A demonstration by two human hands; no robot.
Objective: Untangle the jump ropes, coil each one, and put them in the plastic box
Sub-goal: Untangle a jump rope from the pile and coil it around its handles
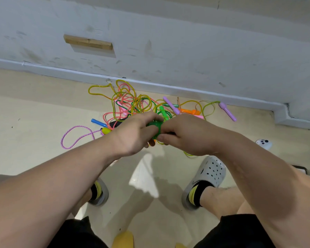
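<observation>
Green rope (153, 125): gathered into a small coil and held above the floor (34, 122) between both hands, judged so that the loops cannot spring open.
Left hand (131, 135): fingers (146, 118) curled round the coil's left side, steadying it.
Right hand (183, 136): fingers (166, 138) pinched on the coil's right side, probably to tuck a turn.
Tangle (132, 102): other ropes heaped on the floor against the wall's foot, just beyond the hands, not yet separated.
Purple handle (228, 111): lying at the heap's right edge.
Plastic box: not in view; stowing is judged pending.
</observation>
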